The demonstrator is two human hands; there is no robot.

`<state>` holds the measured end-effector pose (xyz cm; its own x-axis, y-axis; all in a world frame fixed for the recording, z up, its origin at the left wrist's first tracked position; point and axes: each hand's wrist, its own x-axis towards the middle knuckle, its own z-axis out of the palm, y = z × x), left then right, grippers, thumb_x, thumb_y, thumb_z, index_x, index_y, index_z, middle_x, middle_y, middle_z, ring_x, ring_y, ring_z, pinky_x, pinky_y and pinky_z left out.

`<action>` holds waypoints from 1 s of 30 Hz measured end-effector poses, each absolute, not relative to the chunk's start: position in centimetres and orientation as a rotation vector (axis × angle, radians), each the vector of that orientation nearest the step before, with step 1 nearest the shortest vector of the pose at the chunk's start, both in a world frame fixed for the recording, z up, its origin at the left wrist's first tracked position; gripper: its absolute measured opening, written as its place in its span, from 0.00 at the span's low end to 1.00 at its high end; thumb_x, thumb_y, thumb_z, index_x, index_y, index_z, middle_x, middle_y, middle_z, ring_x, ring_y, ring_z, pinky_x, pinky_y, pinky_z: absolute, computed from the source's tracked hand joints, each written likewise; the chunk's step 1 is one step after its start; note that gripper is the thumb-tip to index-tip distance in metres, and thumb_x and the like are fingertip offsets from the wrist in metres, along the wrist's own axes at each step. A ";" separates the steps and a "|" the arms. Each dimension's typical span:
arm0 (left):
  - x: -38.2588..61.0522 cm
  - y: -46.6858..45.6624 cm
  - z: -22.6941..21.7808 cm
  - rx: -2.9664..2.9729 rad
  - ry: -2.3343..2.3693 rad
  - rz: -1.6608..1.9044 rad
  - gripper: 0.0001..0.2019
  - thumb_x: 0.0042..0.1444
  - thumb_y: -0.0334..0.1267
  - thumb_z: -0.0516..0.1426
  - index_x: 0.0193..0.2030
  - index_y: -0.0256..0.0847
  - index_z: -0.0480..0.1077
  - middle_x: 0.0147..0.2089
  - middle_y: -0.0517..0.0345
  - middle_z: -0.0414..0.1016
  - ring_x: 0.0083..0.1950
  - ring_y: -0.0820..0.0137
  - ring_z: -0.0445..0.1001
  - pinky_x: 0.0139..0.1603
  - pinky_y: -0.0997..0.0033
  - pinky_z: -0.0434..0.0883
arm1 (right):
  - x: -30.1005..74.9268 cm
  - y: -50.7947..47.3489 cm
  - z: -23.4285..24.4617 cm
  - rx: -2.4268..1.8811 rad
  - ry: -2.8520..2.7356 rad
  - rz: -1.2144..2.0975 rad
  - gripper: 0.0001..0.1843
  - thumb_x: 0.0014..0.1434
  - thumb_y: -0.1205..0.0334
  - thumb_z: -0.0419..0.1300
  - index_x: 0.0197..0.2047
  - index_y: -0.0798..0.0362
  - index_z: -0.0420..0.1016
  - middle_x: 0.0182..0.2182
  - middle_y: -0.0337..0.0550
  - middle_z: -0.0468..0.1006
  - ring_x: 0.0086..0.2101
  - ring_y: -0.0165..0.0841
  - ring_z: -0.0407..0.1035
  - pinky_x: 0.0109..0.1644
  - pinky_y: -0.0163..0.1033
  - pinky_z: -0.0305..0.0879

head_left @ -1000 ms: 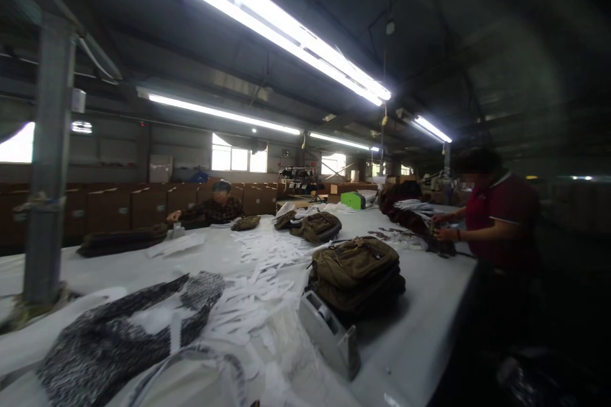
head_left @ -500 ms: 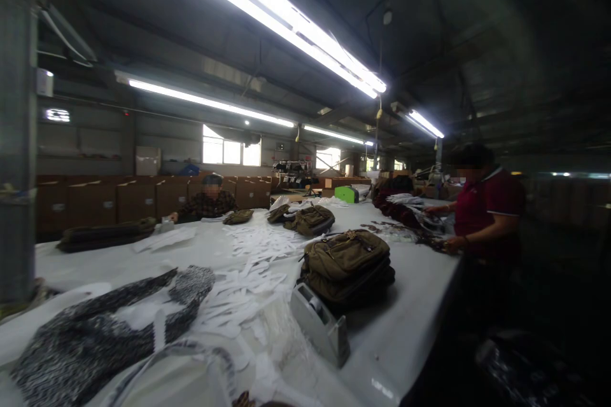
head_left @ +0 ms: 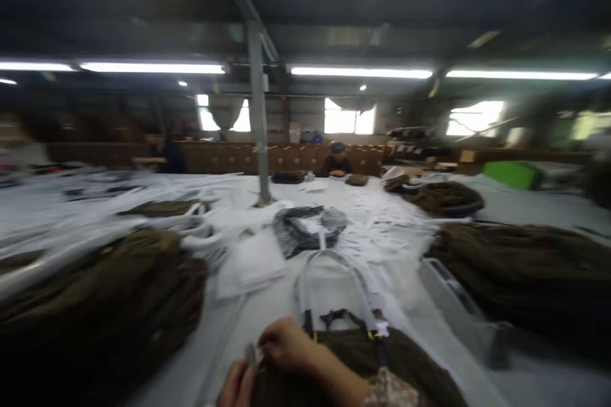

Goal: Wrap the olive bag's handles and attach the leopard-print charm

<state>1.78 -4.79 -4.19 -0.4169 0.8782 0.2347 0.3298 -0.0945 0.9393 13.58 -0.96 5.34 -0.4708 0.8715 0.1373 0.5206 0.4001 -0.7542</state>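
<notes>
An olive-brown fabric bag (head_left: 405, 356) lies at the bottom of the view, right in front of me. Its looped handle (head_left: 337, 257) stands up, wrapped in pale material. My right hand (head_left: 286, 344) reaches in from the lower right in a patterned sleeve, its fingers pinched at the bag's left edge. Just left of it, my left hand (head_left: 236, 385) is partly cut off by the frame, with its fingers bent together. A small grey blurred thing (head_left: 251, 353) shows at the left fingertips; its kind is unclear.
Olive bags are piled at left (head_left: 109, 305) and right (head_left: 525, 273). A grey tape dispenser (head_left: 458, 305) stands by the right pile. Beyond lie white sheets (head_left: 252, 261), a black-and-white cloth (head_left: 298, 229) and paper strips. A post (head_left: 260, 114) rises from the table; a person (head_left: 337, 160) sits opposite.
My view has swung left and down. Both my hands, the bag before me and the left pile have come into view. The person in red at right is out of view.
</notes>
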 end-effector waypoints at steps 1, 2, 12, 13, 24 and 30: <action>0.3 -5.3 -4.4 1.317 1.702 1.524 0.20 0.53 0.56 0.50 0.35 0.39 0.68 0.32 0.57 0.72 0.32 0.70 0.70 0.35 0.68 0.71 | 13.3 -0.5 4.6 -1.193 -2.099 0.874 0.10 0.57 0.67 0.53 0.33 0.57 0.76 0.30 0.44 0.78 0.33 0.34 0.71 0.41 0.39 0.66; -0.7 -5.7 -4.7 1.327 1.676 1.515 0.22 0.52 0.58 0.49 0.31 0.40 0.67 0.28 0.58 0.70 0.30 0.69 0.69 0.34 0.70 0.70 | 13.2 -0.2 4.0 -1.213 -2.040 0.851 0.15 0.59 0.69 0.48 0.37 0.56 0.76 0.33 0.46 0.78 0.36 0.35 0.71 0.45 0.41 0.63; 0.2 -6.0 -5.7 1.440 1.761 1.509 0.12 0.57 0.46 0.47 0.29 0.42 0.63 0.29 0.58 0.67 0.34 0.67 0.68 0.37 0.69 0.65 | 11.6 -3.2 2.2 -1.232 -1.881 0.831 0.17 0.51 0.70 0.50 0.40 0.58 0.75 0.30 0.47 0.79 0.33 0.35 0.72 0.39 0.35 0.63; 0.1 -6.1 -5.7 1.452 1.771 1.504 0.12 0.57 0.46 0.47 0.29 0.42 0.63 0.29 0.57 0.67 0.34 0.67 0.68 0.37 0.68 0.65 | 11.2 -3.2 1.7 -1.236 -1.897 0.819 0.16 0.50 0.71 0.50 0.38 0.57 0.76 0.29 0.46 0.79 0.32 0.35 0.72 0.38 0.35 0.63; 0.3 -6.1 -7.0 1.621 1.892 1.525 0.12 0.58 0.40 0.45 0.30 0.41 0.65 0.33 0.52 0.68 0.39 0.62 0.68 0.41 0.61 0.67 | 10.5 -2.3 0.7 -1.210 -1.915 0.868 0.06 0.44 0.72 0.53 0.19 0.56 0.67 0.17 0.34 0.66 0.22 0.27 0.59 0.27 0.31 0.50; 0.0 -5.8 -7.0 1.595 1.906 1.491 0.13 0.57 0.40 0.45 0.27 0.42 0.66 0.28 0.54 0.69 0.34 0.63 0.69 0.38 0.61 0.67 | 10.7 -2.6 -0.1 -1.110 -1.826 0.944 0.06 0.47 0.70 0.54 0.24 0.56 0.70 0.20 0.35 0.70 0.25 0.28 0.62 0.30 0.31 0.55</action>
<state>0.04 -5.82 -6.99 -0.3737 0.8372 0.3992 0.5892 -0.1182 0.7993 10.70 -2.57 -0.07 -0.3108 0.9201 0.2384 0.3372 0.3413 -0.8774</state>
